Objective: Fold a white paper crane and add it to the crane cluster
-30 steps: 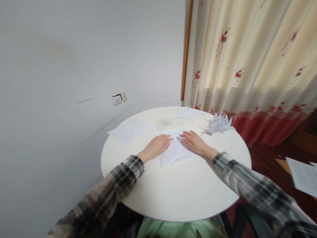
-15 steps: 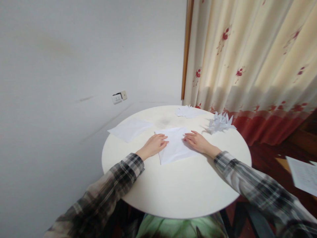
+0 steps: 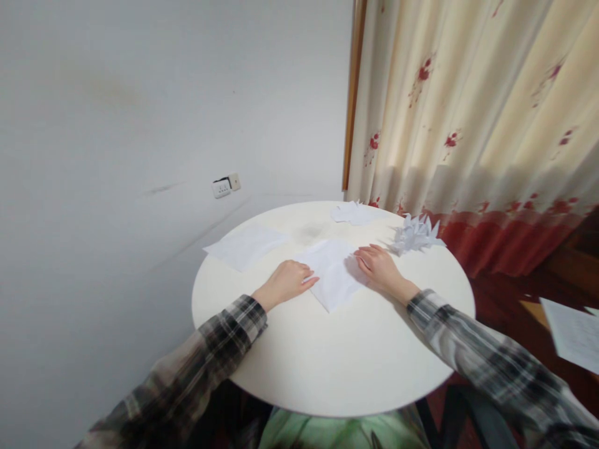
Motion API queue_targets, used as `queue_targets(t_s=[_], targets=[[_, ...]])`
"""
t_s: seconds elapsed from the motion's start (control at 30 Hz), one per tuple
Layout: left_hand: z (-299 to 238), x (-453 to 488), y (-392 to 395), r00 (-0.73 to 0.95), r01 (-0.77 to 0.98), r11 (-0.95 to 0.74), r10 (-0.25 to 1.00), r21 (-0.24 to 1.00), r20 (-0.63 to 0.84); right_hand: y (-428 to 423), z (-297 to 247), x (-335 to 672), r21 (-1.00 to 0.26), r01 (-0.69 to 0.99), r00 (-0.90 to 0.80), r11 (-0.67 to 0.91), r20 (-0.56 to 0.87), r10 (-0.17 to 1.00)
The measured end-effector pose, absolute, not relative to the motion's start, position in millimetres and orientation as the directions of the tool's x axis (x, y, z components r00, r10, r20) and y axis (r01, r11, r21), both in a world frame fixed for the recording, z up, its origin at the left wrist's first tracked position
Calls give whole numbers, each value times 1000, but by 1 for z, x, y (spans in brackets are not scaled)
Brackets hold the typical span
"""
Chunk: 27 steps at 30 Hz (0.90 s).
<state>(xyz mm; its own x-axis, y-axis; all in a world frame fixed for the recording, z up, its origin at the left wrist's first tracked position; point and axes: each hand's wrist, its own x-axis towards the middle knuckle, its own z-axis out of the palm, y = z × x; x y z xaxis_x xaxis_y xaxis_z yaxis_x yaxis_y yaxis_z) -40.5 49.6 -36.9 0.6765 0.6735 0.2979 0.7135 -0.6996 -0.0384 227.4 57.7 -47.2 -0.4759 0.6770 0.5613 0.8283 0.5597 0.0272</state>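
A white sheet of paper [image 3: 330, 274] lies turned on the round white table, one corner toward me. My left hand [image 3: 289, 279] is closed at its left edge, thumb and curled fingers around the edge. At its right edge my right hand [image 3: 378, 267] is also closed, fingers bent and thumb tucked in close to the paper. The palms face down, so part of each grip is hidden. Another white sheet [image 3: 246, 244] rests to the left of my left hand.
The round table [image 3: 327, 368] stands close to the wall. A cluster of pointed folded paper pieces [image 3: 414, 234] sits at its right rim. More white paper [image 3: 353, 213] lies at the far edge. Beyond hangs a floral curtain [image 3: 449, 100]. Papers [image 3: 571, 330] show at lower right.
The paper between my hands has rotated, bringing a corner toward me. My left hand's fingers have curled in at the edge, and my right hand has shifted slightly right with its fingers more bent.
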Motion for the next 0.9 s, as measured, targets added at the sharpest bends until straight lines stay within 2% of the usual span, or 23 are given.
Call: queue_targets(t_s=[0.1, 0.27, 0.33, 0.5, 0.67, 0.9], targets=[[-34, -30, 41, 715, 677, -731, 626, -84, 311, 55, -47, 221, -49, 772, -501, 633, 565, 655], [-38, -21, 44, 728, 614, -785, 601, 76, 329, 52, -54, 208, -120, 685, -617, 719, 430, 659], [-42, -22, 51, 731, 596, -797, 591, 103, 342, 53, -57, 205, -127, 669, -635, 732, 415, 652], [-51, -23, 63, 730, 647, -741, 670, 181, 135, 53, -59, 200, -147, 607, -689, 781, 392, 609], [-52, -22, 65, 681, 700, -687, 724, 195, 109, 46, -52, 203, -155, 719, -606, 678, 337, 720], [-61, -35, 71, 581, 801, -592, 804, 89, 128, 37, -44, 219, -45, 885, -437, 463, 263, 860]])
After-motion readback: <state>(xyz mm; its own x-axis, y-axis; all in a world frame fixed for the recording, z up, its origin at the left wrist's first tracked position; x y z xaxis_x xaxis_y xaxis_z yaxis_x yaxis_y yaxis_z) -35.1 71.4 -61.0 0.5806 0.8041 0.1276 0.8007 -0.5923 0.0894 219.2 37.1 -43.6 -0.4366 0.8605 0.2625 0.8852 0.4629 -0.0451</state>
